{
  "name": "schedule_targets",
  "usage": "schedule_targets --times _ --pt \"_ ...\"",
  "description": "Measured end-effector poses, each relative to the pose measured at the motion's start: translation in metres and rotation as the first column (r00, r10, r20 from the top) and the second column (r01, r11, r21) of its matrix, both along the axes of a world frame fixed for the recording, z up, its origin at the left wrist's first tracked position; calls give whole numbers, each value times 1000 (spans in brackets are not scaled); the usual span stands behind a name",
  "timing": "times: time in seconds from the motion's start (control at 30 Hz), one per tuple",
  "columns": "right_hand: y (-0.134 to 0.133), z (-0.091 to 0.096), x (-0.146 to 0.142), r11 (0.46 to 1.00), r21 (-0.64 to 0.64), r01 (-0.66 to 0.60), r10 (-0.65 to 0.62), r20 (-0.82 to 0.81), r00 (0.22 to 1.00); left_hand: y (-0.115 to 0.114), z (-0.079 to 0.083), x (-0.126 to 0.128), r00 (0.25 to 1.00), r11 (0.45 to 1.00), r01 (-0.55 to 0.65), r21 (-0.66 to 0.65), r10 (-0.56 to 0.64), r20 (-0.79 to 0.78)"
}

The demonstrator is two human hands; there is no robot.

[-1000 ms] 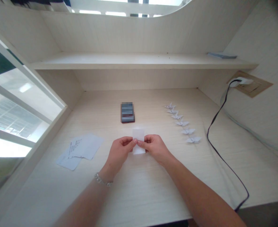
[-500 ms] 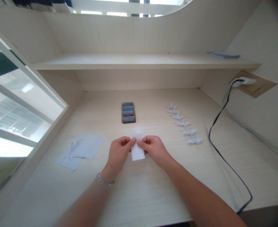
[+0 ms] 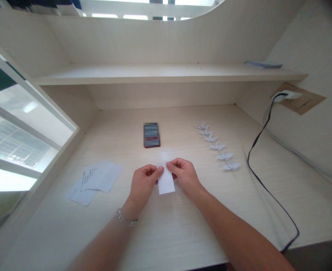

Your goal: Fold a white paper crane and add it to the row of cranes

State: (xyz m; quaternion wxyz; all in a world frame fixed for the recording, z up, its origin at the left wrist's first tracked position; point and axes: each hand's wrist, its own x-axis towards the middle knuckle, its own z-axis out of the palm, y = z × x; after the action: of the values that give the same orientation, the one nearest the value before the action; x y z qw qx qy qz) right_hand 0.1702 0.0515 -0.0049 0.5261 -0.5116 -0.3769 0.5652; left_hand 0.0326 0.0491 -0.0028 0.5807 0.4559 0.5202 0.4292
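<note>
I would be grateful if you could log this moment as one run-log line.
left hand: pinches white paper strip | right hand: pinches same strip | nearby: origami crane row, printed paper sheets

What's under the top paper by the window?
A second white sheet lies partly under the top sheet. The overlapped part is covered, so it can't be seen. The pale wooden desk shows around them.

left hand (image 3: 143,184): 1 | right hand (image 3: 184,177): 1 | white paper slip (image 3: 166,182): 1 | origami cranes (image 3: 217,146): 6 (all in one row) | printed paper sheets (image 3: 98,180): 2 | bracelet (image 3: 126,219): 1 | blurred dark rectangular object (image 3: 151,134): 1 | black cable (image 3: 263,190): 1
</note>
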Motion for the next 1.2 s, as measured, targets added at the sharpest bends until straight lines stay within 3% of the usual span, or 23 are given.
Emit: schedule_targets --times 0.33,0.5,0.7,0.83,1.03,1.2 --pt "0 -2 2 1000 -10 11 -12 -99 995 -1 2 3 997 1000 17 -25 -15 79" --pt "2 -7 2 999 49 22 -21 -18 1000 0 0 2 1000 1000 9 12 -9 8" --pt "1 -9 -1 989 -32 -147 148 28 989 5 -6 -3 989 992 -61 115 76 -124" --pt "-1 -7 -2 992 -21 -128 130 95 987 6 -9 -4 982 985 -70 155 95 -161" --pt "-2 -7 -1 970 -57 -237 243 138 960 8 -11 -6 980 980 -119 162 142 -142" --pt "-2 -5 2 972 -43 -230 234 218 947 7 -8 -6 989 985 -123 124 132 -69"
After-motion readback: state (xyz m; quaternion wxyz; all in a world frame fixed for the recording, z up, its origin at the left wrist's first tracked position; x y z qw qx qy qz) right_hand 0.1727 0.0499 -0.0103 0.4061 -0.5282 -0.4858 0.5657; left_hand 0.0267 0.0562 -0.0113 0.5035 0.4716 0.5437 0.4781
